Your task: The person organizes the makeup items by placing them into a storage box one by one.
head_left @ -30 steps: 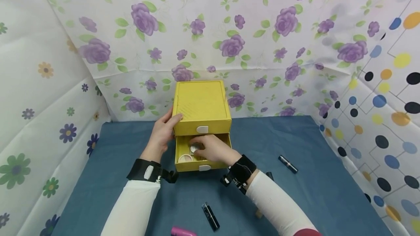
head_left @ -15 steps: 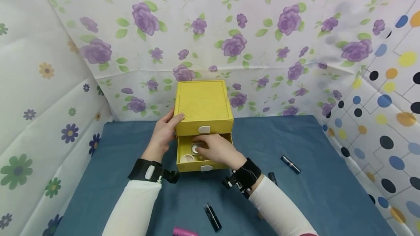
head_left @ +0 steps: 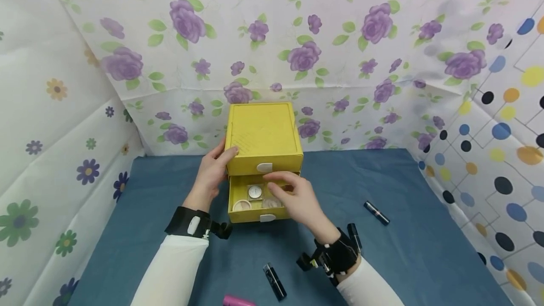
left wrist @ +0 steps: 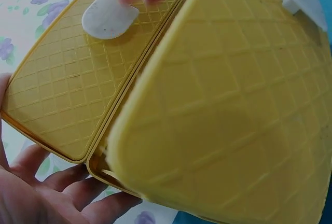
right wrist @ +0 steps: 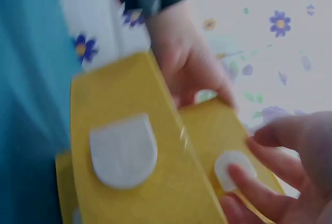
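A yellow two-drawer box (head_left: 263, 129) stands against the back wall, its lower drawer (head_left: 246, 218) pulled out. My left hand (head_left: 210, 169) steadies the box at its left side, thumb over the top edge and fingers along the side wall. In the drawer lie a clear square case with a round white disc (head_left: 255, 192), a pale round compact (head_left: 242, 205) and a clear round item (head_left: 271, 202). My right hand (head_left: 297, 197) hovers over the drawer's right part, fingers loosely bent and holding nothing. It hides that side of the drawer. The upper drawer (head_left: 244, 166) is closed.
On the blue cloth (head_left: 170, 268) lie a dark tube (head_left: 275, 281) in front, another (head_left: 376, 212) at right and a third (head_left: 354, 237) beside my right wrist. A pink item (head_left: 239, 301) shows at the bottom edge. A floral sheet (head_left: 340, 60) hangs behind the box.
My right hand has drawn back from inside the drawer, up and to the right, uncovering the square case and the clear round item. My left hand has stayed on the box.
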Available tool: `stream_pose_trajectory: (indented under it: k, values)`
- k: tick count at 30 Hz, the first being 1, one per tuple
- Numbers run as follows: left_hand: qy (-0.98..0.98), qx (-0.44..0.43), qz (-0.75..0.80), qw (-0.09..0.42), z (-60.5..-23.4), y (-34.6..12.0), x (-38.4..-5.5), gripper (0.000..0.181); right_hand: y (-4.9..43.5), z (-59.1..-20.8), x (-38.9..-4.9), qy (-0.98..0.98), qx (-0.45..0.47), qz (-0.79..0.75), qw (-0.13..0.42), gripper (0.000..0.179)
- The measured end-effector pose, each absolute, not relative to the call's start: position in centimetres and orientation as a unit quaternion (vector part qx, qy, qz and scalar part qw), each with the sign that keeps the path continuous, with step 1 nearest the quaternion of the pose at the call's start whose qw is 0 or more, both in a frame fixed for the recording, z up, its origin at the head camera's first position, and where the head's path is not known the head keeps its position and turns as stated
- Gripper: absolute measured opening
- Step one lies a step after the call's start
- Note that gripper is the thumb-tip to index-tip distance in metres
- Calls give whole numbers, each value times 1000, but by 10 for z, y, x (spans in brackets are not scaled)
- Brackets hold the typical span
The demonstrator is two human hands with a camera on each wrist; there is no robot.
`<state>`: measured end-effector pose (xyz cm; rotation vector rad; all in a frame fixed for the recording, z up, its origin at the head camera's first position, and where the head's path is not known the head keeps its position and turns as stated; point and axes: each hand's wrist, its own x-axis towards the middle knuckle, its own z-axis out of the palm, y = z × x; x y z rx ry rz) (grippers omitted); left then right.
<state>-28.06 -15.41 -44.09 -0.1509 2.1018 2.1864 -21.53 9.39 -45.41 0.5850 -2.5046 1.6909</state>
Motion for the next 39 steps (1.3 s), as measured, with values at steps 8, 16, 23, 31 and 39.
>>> stream_pose_trajectory:
  k: [8, 16, 23, 31, 39]
  values:
    - [688, -40, 723, 54, -441, -156, -280, 77, 106, -452, -182, -678, 85, 728, -49, 25]
    - [686, -39, 724, 55, -438, -156, -278, 76, 114, -470, -159, -583, 61, 777, -230, 23]
    - [687, -40, 723, 55, -439, -154, -279, 78, 108, -493, -151, -560, 25, 769, -307, 26]
    - [693, -47, 718, 45, -439, -151, -279, 76, 97, -509, -152, -592, 14, 734, -331, 52]
    - [693, -46, 718, 44, -440, -152, -278, 74, 90, -515, -159, -569, -20, 738, -363, 77]
